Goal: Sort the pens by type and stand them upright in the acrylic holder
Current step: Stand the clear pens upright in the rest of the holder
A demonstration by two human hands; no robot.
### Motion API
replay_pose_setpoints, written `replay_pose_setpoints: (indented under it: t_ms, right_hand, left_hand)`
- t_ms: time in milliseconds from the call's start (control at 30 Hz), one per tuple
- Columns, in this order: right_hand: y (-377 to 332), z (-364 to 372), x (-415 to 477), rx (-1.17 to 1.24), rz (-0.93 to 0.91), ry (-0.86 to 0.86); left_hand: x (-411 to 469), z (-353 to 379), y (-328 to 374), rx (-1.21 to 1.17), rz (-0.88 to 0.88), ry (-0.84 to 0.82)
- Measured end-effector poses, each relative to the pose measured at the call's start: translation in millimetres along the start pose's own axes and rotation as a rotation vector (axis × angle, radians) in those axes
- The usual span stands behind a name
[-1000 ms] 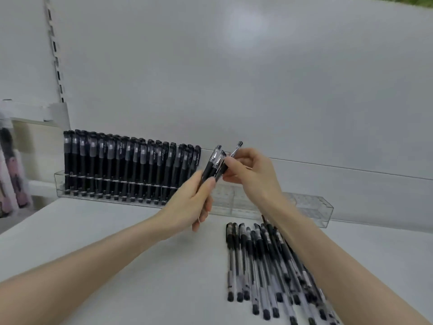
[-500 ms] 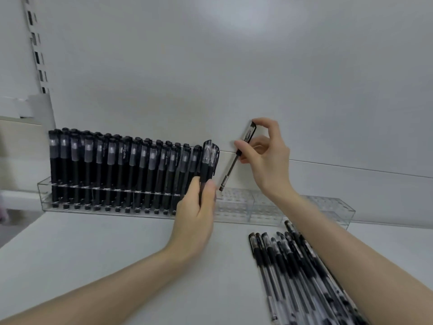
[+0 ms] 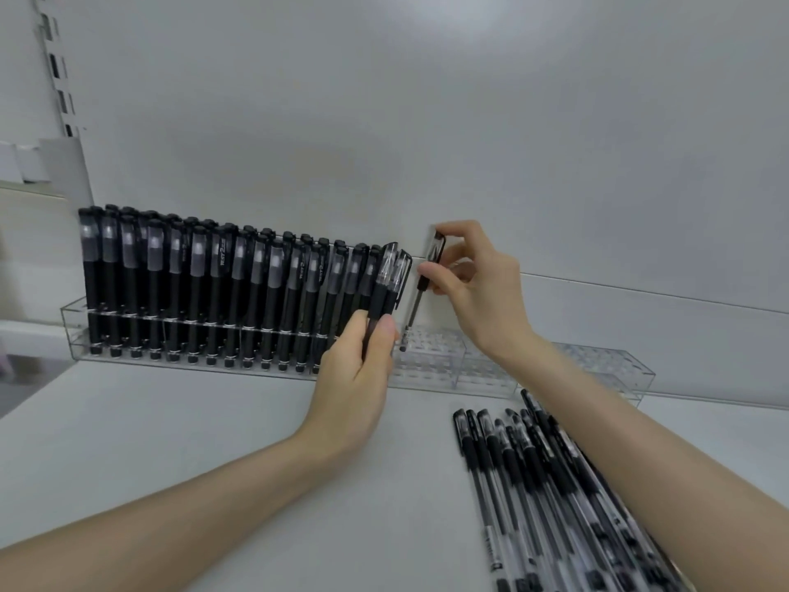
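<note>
White shelf (image 3: 213, 442); holder (image 3: 597, 365)'s empty holes lie just under the near-upright pen (image 3: 416, 305). The right hand (image 3: 478, 292) pinches it; the left hand (image 3: 354, 386) grips two pens (image 3: 390, 279).

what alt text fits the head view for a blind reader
The right hand pinches a clear pen upright, tip at an empty slot of the acrylic holder, beside a long row of black pens standing in it. The left hand grips two more pens; loose clear pens lie on the white shelf.

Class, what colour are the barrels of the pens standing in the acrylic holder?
Black; the standing pens show best in the head view.
</note>
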State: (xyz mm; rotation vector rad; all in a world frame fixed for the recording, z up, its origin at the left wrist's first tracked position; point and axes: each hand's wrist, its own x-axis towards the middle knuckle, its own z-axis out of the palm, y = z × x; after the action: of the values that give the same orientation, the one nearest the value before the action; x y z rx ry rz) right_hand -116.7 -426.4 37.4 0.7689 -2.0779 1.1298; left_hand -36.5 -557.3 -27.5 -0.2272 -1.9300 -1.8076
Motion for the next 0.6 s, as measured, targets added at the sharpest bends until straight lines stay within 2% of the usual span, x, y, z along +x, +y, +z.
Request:
replay_pose_setpoints:
  t_ms: [267, 467, 600]
  right_hand:
    - [3, -3, -1, 0.025, 0.04, -0.038]
    - [2, -11, 9, 0.07, 0.078, -0.132]
    - [7, -10, 6, -0.013, 0.008, -0.069]
  left_hand:
    - [2, -1, -2, -0.024, -0.037, 0.009]
    - [1, 0, 0, -0.008, -0.03, 0.001]
    - [0, 0, 0, 0.003, -0.025, -0.007]
